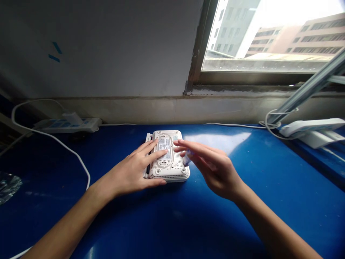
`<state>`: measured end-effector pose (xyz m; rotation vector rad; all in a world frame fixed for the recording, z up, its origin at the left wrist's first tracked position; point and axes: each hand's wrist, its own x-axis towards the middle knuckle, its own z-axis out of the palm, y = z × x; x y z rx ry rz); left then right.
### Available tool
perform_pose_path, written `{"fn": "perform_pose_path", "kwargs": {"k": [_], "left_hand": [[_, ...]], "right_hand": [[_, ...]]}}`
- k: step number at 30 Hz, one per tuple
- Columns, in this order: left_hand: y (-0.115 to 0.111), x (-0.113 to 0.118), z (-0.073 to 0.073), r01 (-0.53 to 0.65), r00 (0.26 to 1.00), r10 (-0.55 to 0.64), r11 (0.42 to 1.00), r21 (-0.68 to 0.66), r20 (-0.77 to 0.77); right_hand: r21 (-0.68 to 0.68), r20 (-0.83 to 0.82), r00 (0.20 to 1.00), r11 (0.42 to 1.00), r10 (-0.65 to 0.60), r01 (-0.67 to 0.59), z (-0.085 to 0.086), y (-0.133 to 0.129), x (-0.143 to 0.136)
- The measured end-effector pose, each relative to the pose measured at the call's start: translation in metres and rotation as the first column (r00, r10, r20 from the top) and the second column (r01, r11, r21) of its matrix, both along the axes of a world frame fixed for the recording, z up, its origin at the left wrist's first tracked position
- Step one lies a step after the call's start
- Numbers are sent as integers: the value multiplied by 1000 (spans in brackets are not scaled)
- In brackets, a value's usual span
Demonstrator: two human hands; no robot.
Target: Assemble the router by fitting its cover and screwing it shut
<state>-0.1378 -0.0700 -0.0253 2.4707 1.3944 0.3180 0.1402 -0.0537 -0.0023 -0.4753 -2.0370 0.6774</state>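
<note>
Presently, we hold a translucent object [188,158] in our half-curled right hand [217,166], the upturned router [171,163] lying leftward, beneath our spread left hand [132,167].

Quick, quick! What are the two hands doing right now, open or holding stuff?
Left hand: open, fingers spread on the router.
Right hand: partly curled, blurry bluish thing by its fingers; can't tell if held.
</note>
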Motion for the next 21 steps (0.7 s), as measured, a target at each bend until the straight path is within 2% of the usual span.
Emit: {"fn": "perform_pose_path", "kwargs": {"k": [2,8,10,13,15,21], "left_hand": [[0,0,0,-2,1000,2,1000,-3,-2],[-1,0,0,3,1000,-3,1000,21,25],[0,0,-1,5,1000,-6,1000,27,29],[0,-1,-2,5,1000,-6,999,34,30],[0,-1,-1,5,1000,-6,999,33,28],[-3,1,2,-17,1000,17,1000,-12,3]], "right_hand": [[6,-18,999,1000,-26,26,0,-1,-1],[137,-83,975,967,-204,214,-1,0,-3],[145,-59,980,969,-191,198,-2,1,-3],[83,3,997,994,-71,70,-1,0,-1],[49,4,999,998,-39,39,0,0,0],[100,-61,982,977,-180,186,0,-1,-2]]}}
